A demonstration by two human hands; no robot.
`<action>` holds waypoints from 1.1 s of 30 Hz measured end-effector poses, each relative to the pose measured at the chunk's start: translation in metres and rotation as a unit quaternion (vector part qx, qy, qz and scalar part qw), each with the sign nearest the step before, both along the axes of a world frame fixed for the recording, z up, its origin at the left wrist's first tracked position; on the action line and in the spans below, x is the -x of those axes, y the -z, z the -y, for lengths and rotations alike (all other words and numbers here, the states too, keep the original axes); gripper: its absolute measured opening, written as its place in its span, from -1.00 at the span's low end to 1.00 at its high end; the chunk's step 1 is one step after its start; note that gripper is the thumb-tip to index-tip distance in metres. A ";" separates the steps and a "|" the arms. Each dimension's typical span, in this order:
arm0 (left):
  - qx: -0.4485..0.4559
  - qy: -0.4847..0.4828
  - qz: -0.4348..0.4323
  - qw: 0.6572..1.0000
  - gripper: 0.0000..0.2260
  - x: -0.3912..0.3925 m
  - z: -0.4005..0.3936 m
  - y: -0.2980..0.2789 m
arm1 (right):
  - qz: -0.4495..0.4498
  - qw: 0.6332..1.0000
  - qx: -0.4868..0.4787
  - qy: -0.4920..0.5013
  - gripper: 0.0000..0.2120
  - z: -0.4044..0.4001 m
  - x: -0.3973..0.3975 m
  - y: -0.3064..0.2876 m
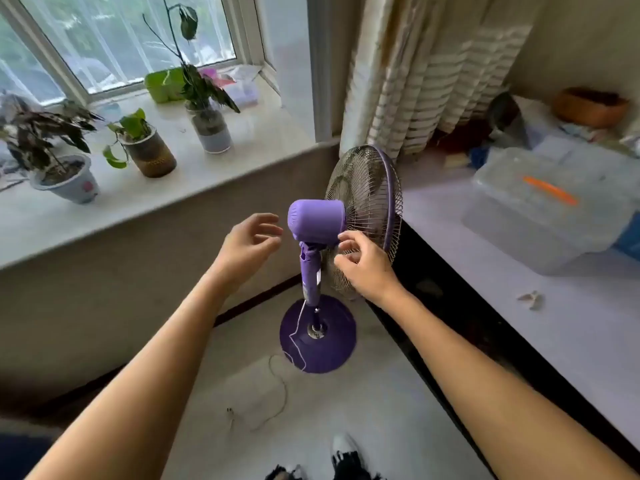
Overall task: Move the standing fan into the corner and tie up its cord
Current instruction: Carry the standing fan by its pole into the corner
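Place: I'm in a home room | evidence: potted plants (65, 161) on windowsill (194, 168), curtain (426, 81), bed (571, 323) with storage box (540, 209), purple standing fan (346, 230)

A standing fan with a purple plastic motor housing (317, 221), purple round base (332, 344) and grey wire grille (363, 188); a thin white cord (298, 327); a cream-and-white striped curtain (433, 81); a lime-green plastic tub (162, 85).

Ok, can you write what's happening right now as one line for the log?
fan: upright in corner | left hand: open, near motor | right hand: fingers curled at grille | cord: loose on floor, untied
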State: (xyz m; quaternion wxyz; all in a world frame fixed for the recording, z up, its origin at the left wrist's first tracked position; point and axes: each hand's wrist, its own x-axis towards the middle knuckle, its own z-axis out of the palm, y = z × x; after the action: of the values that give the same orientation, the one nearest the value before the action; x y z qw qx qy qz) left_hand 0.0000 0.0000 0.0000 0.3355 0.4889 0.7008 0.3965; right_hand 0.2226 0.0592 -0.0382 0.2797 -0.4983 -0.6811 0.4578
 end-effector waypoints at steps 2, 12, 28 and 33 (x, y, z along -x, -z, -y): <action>0.021 0.007 0.003 1.000 -0.69 0.013 -0.015 0.017 | 0.020 1.000 0.014 0.018 -0.66 -0.009 0.012 0.011; 0.103 0.077 0.044 0.991 -0.60 0.094 -0.079 0.125 | 0.072 0.979 0.112 0.156 -0.70 -0.007 0.073 0.113; 0.105 0.217 0.030 0.970 -0.49 0.084 -0.161 0.299 | 0.026 0.918 0.271 0.289 -0.68 -0.025 0.141 0.343; 0.026 0.241 0.080 0.967 -0.61 0.075 -0.185 0.327 | 0.089 0.940 0.203 0.260 -0.35 -0.048 0.158 0.394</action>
State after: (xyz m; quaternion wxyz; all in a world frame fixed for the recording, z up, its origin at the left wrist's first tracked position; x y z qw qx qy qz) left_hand -0.0747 0.1853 -0.3266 0.4891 0.6008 0.5432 0.3236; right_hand 0.0642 0.1071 -0.4318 0.2199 -0.7428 -0.4430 0.4512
